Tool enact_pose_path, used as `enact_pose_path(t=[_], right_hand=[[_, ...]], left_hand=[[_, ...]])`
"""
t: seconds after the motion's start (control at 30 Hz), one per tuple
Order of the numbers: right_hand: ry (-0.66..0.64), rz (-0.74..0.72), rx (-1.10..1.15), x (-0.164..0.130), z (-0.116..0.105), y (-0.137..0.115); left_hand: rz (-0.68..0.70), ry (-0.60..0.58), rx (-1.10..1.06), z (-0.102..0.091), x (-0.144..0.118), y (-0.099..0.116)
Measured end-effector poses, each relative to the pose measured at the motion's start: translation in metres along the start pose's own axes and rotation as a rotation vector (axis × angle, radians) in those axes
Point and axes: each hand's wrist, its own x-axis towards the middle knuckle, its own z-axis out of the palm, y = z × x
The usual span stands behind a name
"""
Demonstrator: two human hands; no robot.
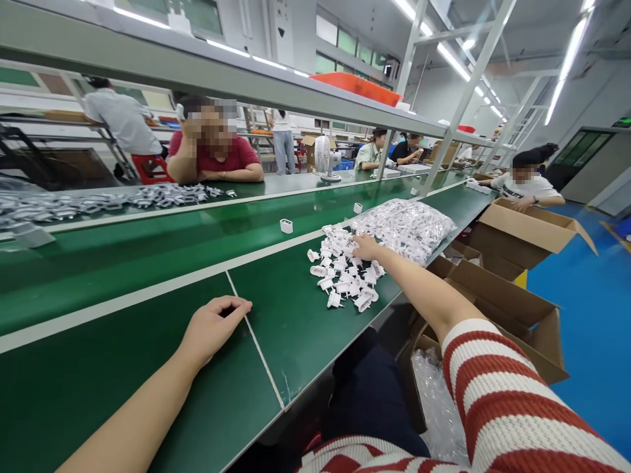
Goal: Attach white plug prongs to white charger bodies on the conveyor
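White plastic plug parts [345, 272] are heaped loose on the green bench top [148, 368], and the right hand [365, 247] is laid on the far edge of that heap, fingers curled down among the pieces; what is pinched cannot be told. The left hand [213, 326] is rested on the bench, loosely curled, nothing held. Bagged white parts [407, 226] are piled just beyond the heap. Open cardboard boxes [513, 309] are stood right of the bench.
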Motion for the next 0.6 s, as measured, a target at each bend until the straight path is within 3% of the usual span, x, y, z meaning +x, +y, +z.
enact_pose_path(t=[0.27,0.43,0.6], right_hand=[[0.149,-0.057,-0.006,0.04,-0.02,-0.041],[0.139,-0.072,-0.029,0.075,-0.01,-0.072],[0.084,0.023,-0.016,0.113,0.002,-0.081]], left_hand=[[0.015,-0.011,0.005,0.003,0.002,-0.001],[0.062,-0.037,-0.002,0.001,0.002,-0.004],[0.095,-0.043,0.012,-0.001,0.001,-0.004]])
